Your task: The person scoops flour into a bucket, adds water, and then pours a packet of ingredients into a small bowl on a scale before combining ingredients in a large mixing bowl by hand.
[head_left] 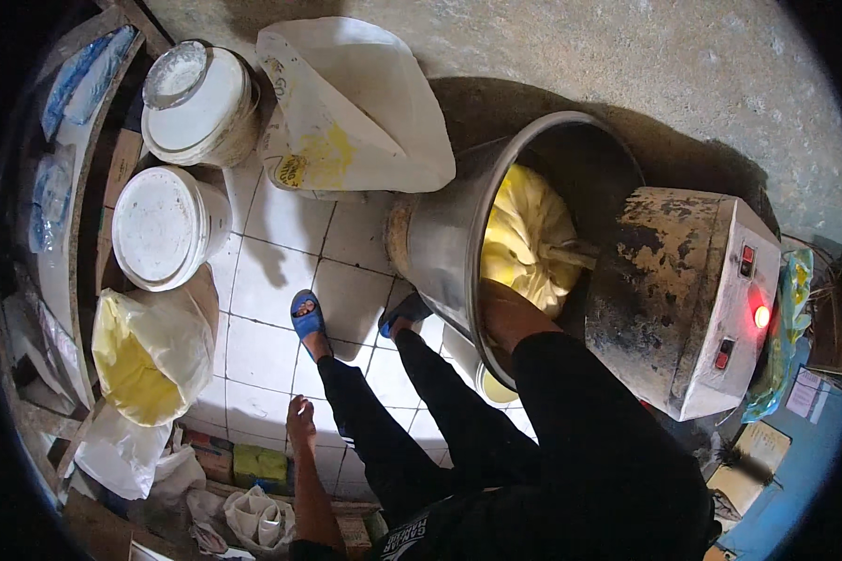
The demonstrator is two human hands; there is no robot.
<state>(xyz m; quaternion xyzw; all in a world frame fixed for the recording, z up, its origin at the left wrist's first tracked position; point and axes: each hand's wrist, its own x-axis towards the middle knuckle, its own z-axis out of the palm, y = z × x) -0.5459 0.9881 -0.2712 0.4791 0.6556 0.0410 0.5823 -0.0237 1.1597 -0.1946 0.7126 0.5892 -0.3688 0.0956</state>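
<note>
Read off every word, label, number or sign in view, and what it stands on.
White sack: yellow print and lettering, partly folded away; wording not copied.
Black top: white lettering; wording not copied.
White sheet on the blue surface: print too small to read.
Cream sheet: any writing too small to read.

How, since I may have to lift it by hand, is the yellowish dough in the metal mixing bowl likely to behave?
The yellowish dough will probably be floppy, as it lies in soft, rounded folds. It also seems likely to be heavy, being a bulky mass inside the metal mixing bowl.
</note>
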